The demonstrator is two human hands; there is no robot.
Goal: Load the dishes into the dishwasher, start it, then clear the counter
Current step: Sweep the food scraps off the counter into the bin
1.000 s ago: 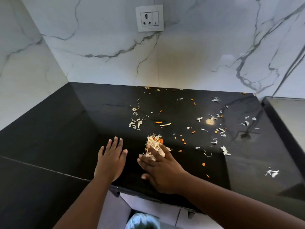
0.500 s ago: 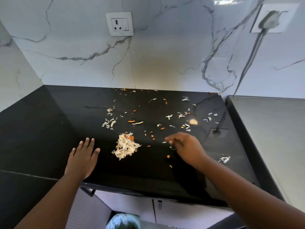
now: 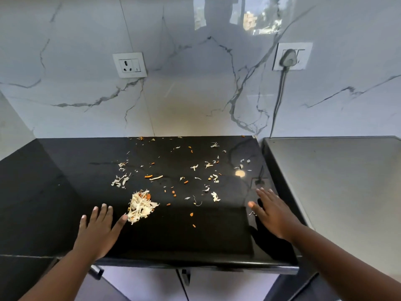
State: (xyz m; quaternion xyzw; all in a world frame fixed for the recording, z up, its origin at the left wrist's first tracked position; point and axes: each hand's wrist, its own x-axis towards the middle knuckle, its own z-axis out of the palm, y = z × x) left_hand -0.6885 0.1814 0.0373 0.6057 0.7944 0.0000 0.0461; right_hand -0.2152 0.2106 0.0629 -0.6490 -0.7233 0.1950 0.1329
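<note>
- My left hand (image 3: 97, 232) lies flat on the black counter (image 3: 54, 192), fingers straight and spread, holding nothing; my thumb tip is just beside the pile of scraps (image 3: 141, 206).
- My right hand (image 3: 273, 213) is stretched out low over the counter's right side, fingers straight and loose, gripping nothing.
- Loose bits of peel (image 3: 195, 170), white and orange, are scattered over the middle and back of the counter, between my hands and the marble wall (image 3: 195, 105).
- A grey steel top (image 3: 336, 181) sits just beside the counter on the right.

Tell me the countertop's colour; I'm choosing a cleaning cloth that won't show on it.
Glossy black countertop, seen in the head view.
</note>
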